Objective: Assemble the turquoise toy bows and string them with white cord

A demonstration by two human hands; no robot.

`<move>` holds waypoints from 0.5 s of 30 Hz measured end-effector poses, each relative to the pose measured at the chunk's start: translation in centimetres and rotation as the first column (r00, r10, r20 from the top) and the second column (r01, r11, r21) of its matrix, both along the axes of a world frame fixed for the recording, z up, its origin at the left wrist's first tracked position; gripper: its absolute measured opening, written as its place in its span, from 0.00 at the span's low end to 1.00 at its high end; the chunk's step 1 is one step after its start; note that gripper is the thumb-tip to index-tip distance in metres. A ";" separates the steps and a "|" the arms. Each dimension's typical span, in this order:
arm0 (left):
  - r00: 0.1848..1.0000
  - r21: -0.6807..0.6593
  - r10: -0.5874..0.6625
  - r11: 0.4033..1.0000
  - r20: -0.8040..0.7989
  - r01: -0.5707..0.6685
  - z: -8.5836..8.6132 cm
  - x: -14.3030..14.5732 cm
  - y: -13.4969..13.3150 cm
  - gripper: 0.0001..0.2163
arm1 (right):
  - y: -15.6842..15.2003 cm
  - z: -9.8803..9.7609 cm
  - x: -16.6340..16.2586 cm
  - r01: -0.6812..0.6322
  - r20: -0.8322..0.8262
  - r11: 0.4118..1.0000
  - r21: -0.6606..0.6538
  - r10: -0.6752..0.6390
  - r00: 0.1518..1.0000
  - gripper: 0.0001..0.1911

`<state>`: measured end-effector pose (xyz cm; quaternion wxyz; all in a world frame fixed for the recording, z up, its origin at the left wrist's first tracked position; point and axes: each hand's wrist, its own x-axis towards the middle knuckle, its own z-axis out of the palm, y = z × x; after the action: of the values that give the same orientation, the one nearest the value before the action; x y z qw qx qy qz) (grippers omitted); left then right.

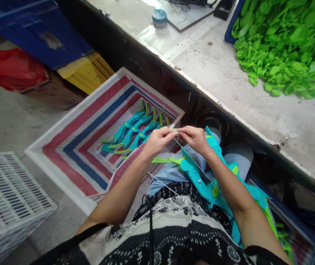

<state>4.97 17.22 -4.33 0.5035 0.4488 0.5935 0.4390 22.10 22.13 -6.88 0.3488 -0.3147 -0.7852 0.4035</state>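
My left hand (pixel 158 140) and my right hand (pixel 194 139) meet above my lap, both pinched on a thin white string (pixel 193 162) and a small green piece (pixel 173 130) between the fingertips. The string runs down toward my lap. Teal foam parts with green tips (pixel 201 180) lie across my thighs under my right forearm. More teal and green pieces (pixel 135 130) lie in the striped woven box (pixel 74 147) just left of my left hand.
A worktable (pixel 229 84) runs diagonally ahead, with a heap of green foam cutouts (pixel 284 44) at its far right and a blue-lidded jar (pixel 159 17). A white slatted crate (pixel 5 198) sits at lower left. Blue and yellow crates (pixel 63 48) and a red bag (pixel 14 68) lie beyond.
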 end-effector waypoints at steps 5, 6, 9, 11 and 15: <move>0.998 0.035 0.033 0.999 -0.054 -0.031 0.0 0.4 -0.1 0.07 | 0.0 -0.5 -0.4 0.087 0.292 0.964 0.253 -0.162 0.943 0.11; 0.997 0.042 0.043 0.998 -0.065 -0.040 0.0 0.7 0.0 0.07 | 0.1 -0.5 -0.5 0.128 0.315 0.949 0.288 -0.220 0.923 0.11; 0.997 0.037 0.049 0.998 -0.060 -0.046 0.4 1.3 0.2 0.06 | 0.1 -0.2 -0.2 0.161 0.295 0.928 0.337 -0.266 0.918 0.11; 0.998 0.034 0.058 0.998 -0.037 -0.057 1.3 1.0 -0.3 0.08 | -0.6 0.2 1.4 0.157 0.257 0.930 0.333 -0.250 0.933 0.12; 0.972 0.086 0.201 0.978 -0.126 -0.191 3.8 -3.8 -4.6 0.11 | -4.3 0.6 8.0 0.301 0.381 0.886 0.352 -0.430 0.819 0.16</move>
<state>1.19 12.61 -0.51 0.4001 0.4346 0.6509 0.4769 30.07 17.83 -6.32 0.2702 -0.4933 -0.8164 0.1310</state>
